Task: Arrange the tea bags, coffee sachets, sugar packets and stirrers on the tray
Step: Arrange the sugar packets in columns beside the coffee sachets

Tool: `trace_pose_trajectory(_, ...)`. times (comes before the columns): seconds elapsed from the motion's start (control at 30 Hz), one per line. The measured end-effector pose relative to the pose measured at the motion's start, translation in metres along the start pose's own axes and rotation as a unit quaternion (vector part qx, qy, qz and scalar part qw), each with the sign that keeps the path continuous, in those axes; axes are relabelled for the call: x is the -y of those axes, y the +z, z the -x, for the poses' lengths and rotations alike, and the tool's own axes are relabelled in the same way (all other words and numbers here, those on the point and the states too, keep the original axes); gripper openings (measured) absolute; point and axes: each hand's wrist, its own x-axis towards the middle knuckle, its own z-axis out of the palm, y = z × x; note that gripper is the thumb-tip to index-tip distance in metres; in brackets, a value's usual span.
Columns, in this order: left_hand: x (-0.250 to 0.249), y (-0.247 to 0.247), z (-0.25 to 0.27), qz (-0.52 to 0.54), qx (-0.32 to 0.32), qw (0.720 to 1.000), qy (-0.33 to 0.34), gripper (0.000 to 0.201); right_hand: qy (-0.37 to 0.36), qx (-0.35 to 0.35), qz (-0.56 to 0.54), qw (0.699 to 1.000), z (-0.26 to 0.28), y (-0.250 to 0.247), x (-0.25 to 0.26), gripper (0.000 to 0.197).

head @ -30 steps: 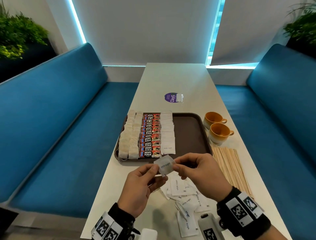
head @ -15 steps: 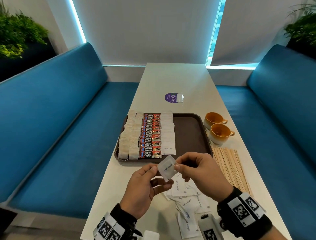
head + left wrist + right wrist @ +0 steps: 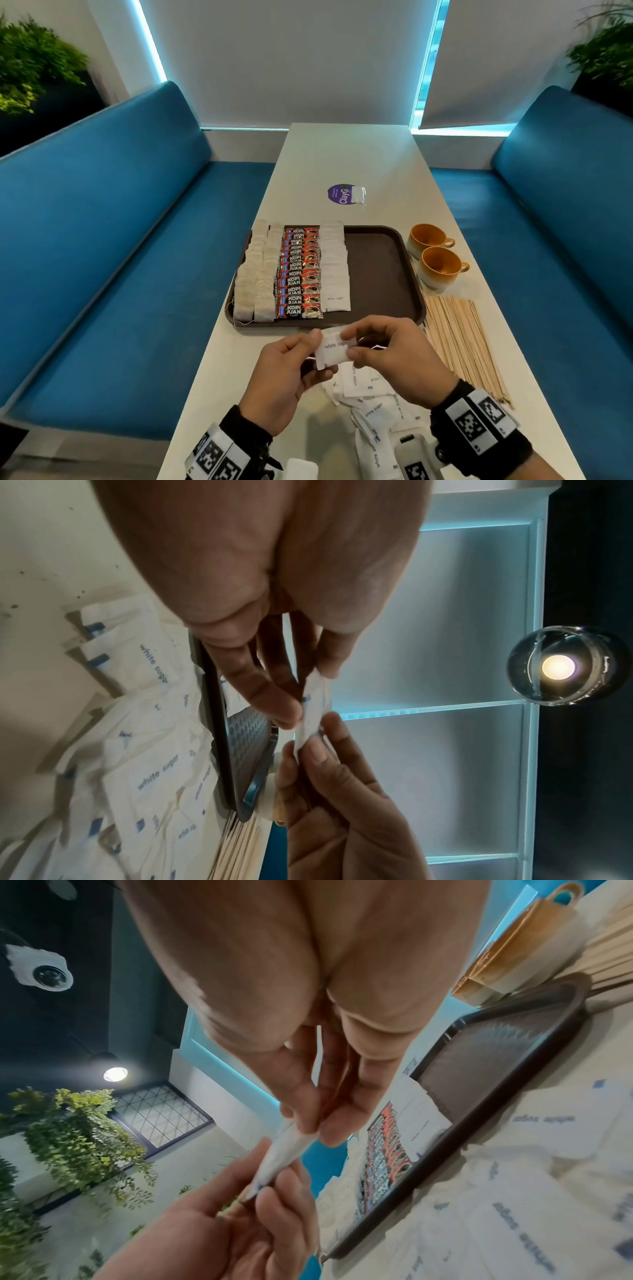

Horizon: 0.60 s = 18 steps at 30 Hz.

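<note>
A white sugar packet (image 3: 334, 347) is held above the table just in front of the brown tray (image 3: 380, 274). My left hand (image 3: 317, 346) pinches its left end and my right hand (image 3: 351, 342) pinches its right end; the wrist views show the same packet (image 3: 313, 712) (image 3: 281, 1156) edge-on between thumbs and fingers. On the tray lie two columns of tea bags (image 3: 255, 274), a column of red coffee sachets (image 3: 301, 274) and a column of sugar packets (image 3: 335, 267). Loose sugar packets (image 3: 370, 407) lie under my hands. Wooden stirrers (image 3: 462, 342) lie right of them.
Two orange cups (image 3: 435, 257) stand right of the tray. A purple sticker (image 3: 340, 194) and a single tea bag (image 3: 359, 194) lie farther up the table. Blue benches run along both sides. The right half of the tray is bare.
The packet has turned from tilted to lying level with its print facing me, and both hands have shifted slightly with it.
</note>
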Motion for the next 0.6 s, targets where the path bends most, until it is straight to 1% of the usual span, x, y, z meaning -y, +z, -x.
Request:
trace_pose_trajectory(0.1, -0.006, 0.0, -0.008, -0.042, -0.008, 0.999, 0.006, 0.029, 0.015, -0.007, -0.017, 1.0, -0.009, -0.002, -0.003, 0.02)
trace_pose_trajectory(0.17, -0.009, -0.002, -0.017, -0.09, -0.019, 0.996, 0.02, 0.026, 0.021, -0.021, -0.033, 0.999, -0.019, -0.004, -0.005, 0.019)
trace_pose_trajectory(0.23, -0.014, -0.005, -0.027, -0.168, -0.033, 0.984, 0.043, 0.018, 0.037, -0.04, -0.044, 0.998, -0.033, -0.007, -0.01, 0.019)
trace_pose_trajectory(0.27, -0.017, -0.007, -0.032, -0.221, -0.04, 0.973, 0.056, 0.015, 0.046, -0.049, -0.048, 0.997, -0.042, -0.009, -0.015, 0.019)
trace_pose_trajectory(0.33, -0.021, -0.011, -0.042, -0.334, -0.046, 0.938, 0.081, 0.01, 0.067, -0.067, -0.041, 0.995, -0.061, -0.014, -0.026, 0.019)
trace_pose_trajectory(0.4, -0.024, -0.013, -0.052, -0.419, -0.03, 0.903, 0.094, 0.008, 0.093, -0.082, -0.037, 0.992, -0.079, -0.018, -0.035, 0.018)
trace_pose_trajectory(0.47, -0.023, -0.012, -0.062, -0.494, -0.001, 0.864, 0.097, 0.019, 0.111, -0.089, -0.032, 0.989, -0.095, -0.018, -0.041, 0.017)
trace_pose_trajectory(0.57, -0.022, -0.008, -0.071, -0.611, 0.026, 0.782, 0.124, 0.037, 0.135, -0.085, -0.006, 0.987, -0.116, -0.012, -0.047, 0.017)
trace_pose_trajectory(0.6, -0.022, -0.005, -0.073, -0.633, 0.032, 0.762, 0.13, 0.04, 0.143, -0.08, 0.011, 0.986, -0.121, -0.009, -0.049, 0.017)
